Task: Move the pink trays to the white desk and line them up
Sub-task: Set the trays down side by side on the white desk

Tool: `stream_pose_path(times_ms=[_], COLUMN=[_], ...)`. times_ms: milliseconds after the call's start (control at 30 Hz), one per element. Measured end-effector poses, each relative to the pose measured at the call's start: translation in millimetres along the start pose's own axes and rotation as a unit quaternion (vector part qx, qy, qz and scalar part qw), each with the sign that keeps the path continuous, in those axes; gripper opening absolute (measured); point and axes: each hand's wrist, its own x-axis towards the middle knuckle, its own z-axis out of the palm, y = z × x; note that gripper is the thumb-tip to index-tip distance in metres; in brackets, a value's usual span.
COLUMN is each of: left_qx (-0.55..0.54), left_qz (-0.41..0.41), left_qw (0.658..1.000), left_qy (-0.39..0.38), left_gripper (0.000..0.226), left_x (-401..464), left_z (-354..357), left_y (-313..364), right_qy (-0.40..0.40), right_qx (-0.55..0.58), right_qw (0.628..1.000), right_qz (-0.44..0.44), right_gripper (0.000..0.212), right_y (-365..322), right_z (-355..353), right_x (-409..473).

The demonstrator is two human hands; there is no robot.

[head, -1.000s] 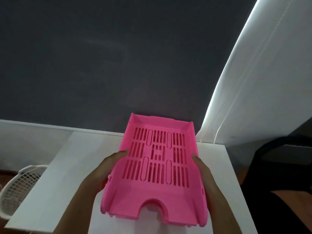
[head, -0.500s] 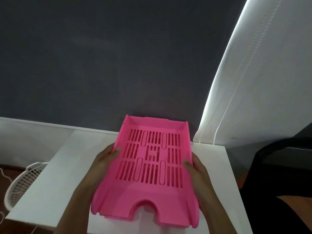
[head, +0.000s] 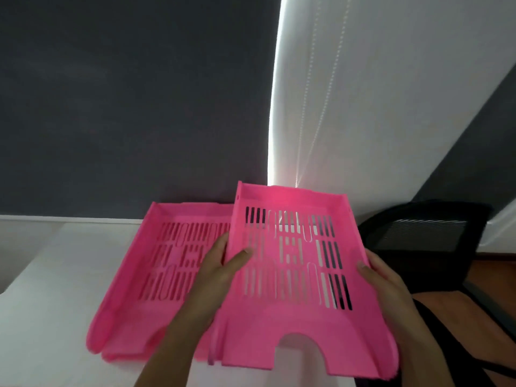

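Two pink slotted trays are in view. One pink tray [head: 156, 275] lies flat on the white desk [head: 50, 289], its back wall toward the dark wall. The second pink tray [head: 290, 311] is held to its right, lifted and overlapping the first tray's right side. My left hand [head: 220, 263] grips its left wall, thumb inside on the slots. My right hand [head: 382, 277] grips its right wall. The held tray's right part reaches past the desk's edge; dark shows through its right slots.
A black mesh office chair [head: 418, 233] stands just right of the desk, over a brown floor. A dark grey wall [head: 125, 107] is behind the desk, and a white blind [head: 377, 93] with a bead cord hangs at the back right.
Earlier both hands held what looked like one tray on the desk. Now a tray is lifted and shifted right, and another lies on the desk at the left. The view has turned right.
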Motion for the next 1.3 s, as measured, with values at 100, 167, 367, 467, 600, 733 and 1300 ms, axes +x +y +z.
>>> stream_pose_path(times_ms=[100, 167, 367, 467, 600, 733, 1300], left_qx=[0.030, 0.046, 0.098, 0.123, 0.169, 0.237, 0.413], left_qz=[-0.032, -0.048, -0.078, -0.084, -0.100, -0.107, -0.067], left_qw=[0.999, 0.998, 0.989, 0.983, 0.969, 0.952, 0.906], left_qy=[0.002, 0.017, 0.073, 0.111, 0.147, 0.164, 0.066], left_gripper=[0.081, 0.081, 0.077, 0.079, 0.078, 0.077, 0.089], left_x=[7.5, 15.0, 18.3, 23.2, 17.8, 11.0, 37.8], left_z=[38.8, 56.0, 76.8, 75.3, 73.1, 75.1, 87.2], left_y=[-21.9, -39.7, -78.7, -82.4, -84.6, -90.5, -104.1], right_qy=[0.015, 0.026, 0.019, -0.002, -0.038, -0.049, 0.064], right_qx=[-0.012, -0.019, 0.002, -0.011, -0.081, -0.083, -0.125], right_qw=[1.000, 0.999, 0.999, 0.999, 0.995, 0.993, 0.990], right_qz=[0.010, 0.018, 0.041, 0.045, 0.037, 0.073, 0.027], right_gripper=[0.042, 0.040, 0.040, 0.040, 0.045, 0.044, 0.038], right_y=[6.4, 14.1, 37.7, 42.8, 50.7, 68.6, 71.0], right_z=[-34.4, -48.6, -58.4, -54.5, -47.8, -46.4, -24.4], right_x=[-0.1, 1.7, 13.5, 21.5, 27.6, 31.5, 38.0])
